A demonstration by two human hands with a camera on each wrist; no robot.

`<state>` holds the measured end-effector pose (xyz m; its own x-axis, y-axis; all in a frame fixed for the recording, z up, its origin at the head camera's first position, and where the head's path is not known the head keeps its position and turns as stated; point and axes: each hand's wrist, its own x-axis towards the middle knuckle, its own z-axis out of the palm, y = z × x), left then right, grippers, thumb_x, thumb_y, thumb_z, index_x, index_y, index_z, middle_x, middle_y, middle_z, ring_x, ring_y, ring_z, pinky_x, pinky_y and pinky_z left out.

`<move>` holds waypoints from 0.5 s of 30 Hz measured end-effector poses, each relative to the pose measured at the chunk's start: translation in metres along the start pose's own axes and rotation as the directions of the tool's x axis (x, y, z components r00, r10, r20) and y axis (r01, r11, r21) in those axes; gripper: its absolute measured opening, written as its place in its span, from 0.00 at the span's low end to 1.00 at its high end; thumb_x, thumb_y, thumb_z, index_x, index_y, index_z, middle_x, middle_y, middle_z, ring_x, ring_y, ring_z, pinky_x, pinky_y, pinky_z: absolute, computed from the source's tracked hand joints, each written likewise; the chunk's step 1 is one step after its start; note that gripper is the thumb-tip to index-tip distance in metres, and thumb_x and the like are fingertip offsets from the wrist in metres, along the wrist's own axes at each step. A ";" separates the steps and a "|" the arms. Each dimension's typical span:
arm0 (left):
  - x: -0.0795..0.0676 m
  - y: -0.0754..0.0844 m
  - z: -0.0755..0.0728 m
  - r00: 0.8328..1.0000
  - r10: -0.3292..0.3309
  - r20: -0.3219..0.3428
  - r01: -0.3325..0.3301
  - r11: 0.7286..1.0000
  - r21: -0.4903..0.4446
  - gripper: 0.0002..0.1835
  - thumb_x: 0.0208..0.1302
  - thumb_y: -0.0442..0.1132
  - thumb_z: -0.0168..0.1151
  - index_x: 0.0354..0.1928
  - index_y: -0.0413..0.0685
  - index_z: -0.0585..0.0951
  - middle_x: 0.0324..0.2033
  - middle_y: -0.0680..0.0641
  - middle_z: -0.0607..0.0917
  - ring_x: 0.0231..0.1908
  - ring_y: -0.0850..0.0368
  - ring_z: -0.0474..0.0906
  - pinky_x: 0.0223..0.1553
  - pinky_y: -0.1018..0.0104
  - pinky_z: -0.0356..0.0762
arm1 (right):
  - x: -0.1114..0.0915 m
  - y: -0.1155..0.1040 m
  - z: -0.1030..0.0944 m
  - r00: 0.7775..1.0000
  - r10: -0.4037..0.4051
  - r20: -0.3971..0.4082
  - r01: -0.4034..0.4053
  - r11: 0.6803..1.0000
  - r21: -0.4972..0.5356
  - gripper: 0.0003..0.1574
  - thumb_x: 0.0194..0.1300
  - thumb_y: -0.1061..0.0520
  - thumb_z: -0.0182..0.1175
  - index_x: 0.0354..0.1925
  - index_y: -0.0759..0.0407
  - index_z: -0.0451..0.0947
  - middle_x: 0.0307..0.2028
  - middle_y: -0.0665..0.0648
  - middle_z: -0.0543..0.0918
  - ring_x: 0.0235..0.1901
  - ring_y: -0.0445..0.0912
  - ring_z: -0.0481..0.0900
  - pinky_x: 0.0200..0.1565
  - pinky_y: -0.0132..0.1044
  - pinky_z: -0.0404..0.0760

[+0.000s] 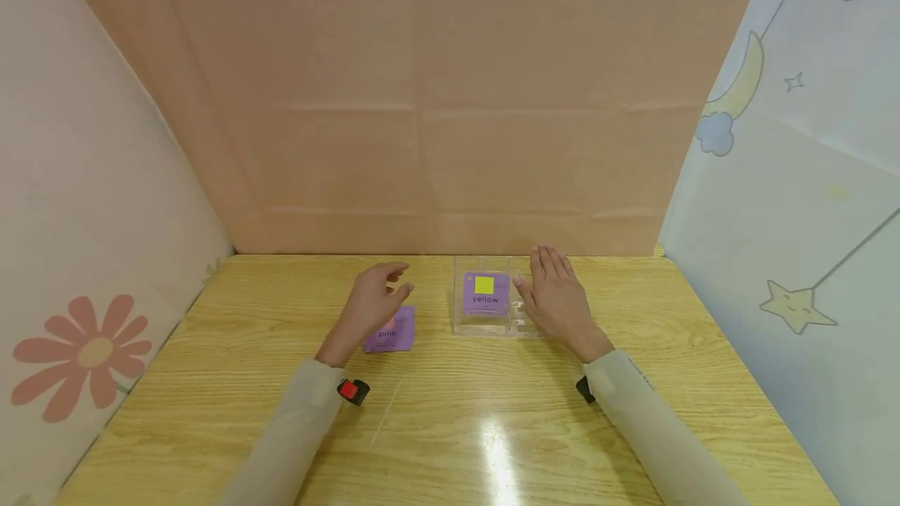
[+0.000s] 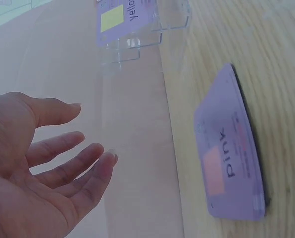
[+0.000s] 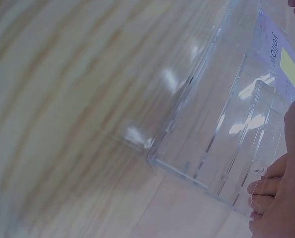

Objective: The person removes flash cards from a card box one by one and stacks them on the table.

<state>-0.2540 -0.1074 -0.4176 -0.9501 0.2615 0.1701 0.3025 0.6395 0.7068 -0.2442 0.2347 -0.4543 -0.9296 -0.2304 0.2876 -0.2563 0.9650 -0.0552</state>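
A clear plastic card holder (image 1: 481,329) with stepped tiers stands near the back of the table. In its left part leans a purple card (image 1: 485,301) that has a yellow square and the word "yellow". My right hand (image 1: 559,299) lies along the holder's right side, fingers straight, its thumb close to that card. Left of the holder, my left hand (image 1: 376,299) hovers with loosely bent fingers and holds nothing. Below it, a stack of purple cards (image 2: 232,148) lies on the table, the top one reading "pink"; the hand partly covers it in the head view.
The wooden table (image 1: 450,412) ends at an orange-brown backdrop (image 1: 422,139) just behind the holder. Printed cloth walls rise at the left (image 1: 84,201) and right (image 1: 801,201). A black wrist strap (image 1: 357,392) is on the left sleeve.
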 end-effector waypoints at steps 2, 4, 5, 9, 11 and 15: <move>0.001 0.003 0.001 1.000 0.002 0.002 -0.002 1.000 0.003 0.25 0.74 0.40 0.66 0.68 0.37 0.79 0.61 0.33 0.84 0.61 0.38 0.82 0.58 0.48 0.87 | 0.000 0.000 0.000 1.000 0.000 0.000 0.000 1.000 0.000 0.48 0.85 0.38 0.40 0.80 0.76 0.50 0.80 0.75 0.57 0.82 0.67 0.54 0.83 0.60 0.51; 0.002 0.006 0.002 1.000 0.001 0.004 -0.001 1.000 0.004 0.25 0.74 0.39 0.65 0.68 0.37 0.79 0.62 0.34 0.84 0.61 0.37 0.82 0.58 0.48 0.86 | -0.001 0.000 -0.001 1.000 0.001 0.002 -0.001 1.000 -0.001 0.48 0.85 0.39 0.40 0.80 0.76 0.50 0.80 0.75 0.57 0.82 0.67 0.54 0.83 0.60 0.52; 0.002 0.007 0.002 1.000 0.001 0.007 -0.001 1.000 0.008 0.25 0.74 0.39 0.65 0.68 0.37 0.79 0.62 0.34 0.84 0.61 0.37 0.82 0.58 0.48 0.86 | -0.001 0.000 -0.001 1.000 0.002 0.005 -0.002 1.000 -0.001 0.48 0.85 0.39 0.40 0.80 0.76 0.50 0.80 0.75 0.57 0.82 0.67 0.54 0.83 0.61 0.52; 0.002 0.011 0.002 1.000 -0.007 0.016 0.007 1.000 0.018 0.26 0.74 0.40 0.65 0.70 0.38 0.77 0.63 0.35 0.83 0.61 0.37 0.82 0.58 0.47 0.86 | 0.000 -0.001 -0.002 1.000 0.005 0.014 -0.005 1.000 0.006 0.48 0.85 0.39 0.40 0.80 0.76 0.50 0.80 0.75 0.57 0.82 0.67 0.54 0.83 0.61 0.51; 0.002 0.012 0.003 1.000 -0.010 0.020 0.010 1.000 0.014 0.26 0.75 0.40 0.65 0.70 0.39 0.77 0.64 0.35 0.83 0.61 0.37 0.82 0.58 0.47 0.87 | 0.000 -0.002 -0.002 1.000 0.006 0.012 -0.006 1.000 0.010 0.47 0.85 0.39 0.41 0.79 0.77 0.50 0.79 0.76 0.58 0.81 0.67 0.54 0.83 0.61 0.51; 0.003 0.012 0.004 0.999 -0.019 0.034 0.019 1.000 -0.009 0.26 0.75 0.40 0.64 0.71 0.40 0.76 0.66 0.34 0.81 0.62 0.35 0.82 0.58 0.47 0.87 | 0.000 -0.002 -0.001 1.000 0.007 0.006 -0.007 1.000 0.012 0.47 0.85 0.40 0.42 0.79 0.77 0.51 0.79 0.76 0.59 0.81 0.68 0.55 0.83 0.61 0.52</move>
<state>-0.2524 -0.0959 -0.4115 -0.9524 0.2742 0.1332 0.2838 0.6378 0.7160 -0.2436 0.2328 -0.4527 -0.9329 -0.2247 0.2813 -0.2532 0.9650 -0.0688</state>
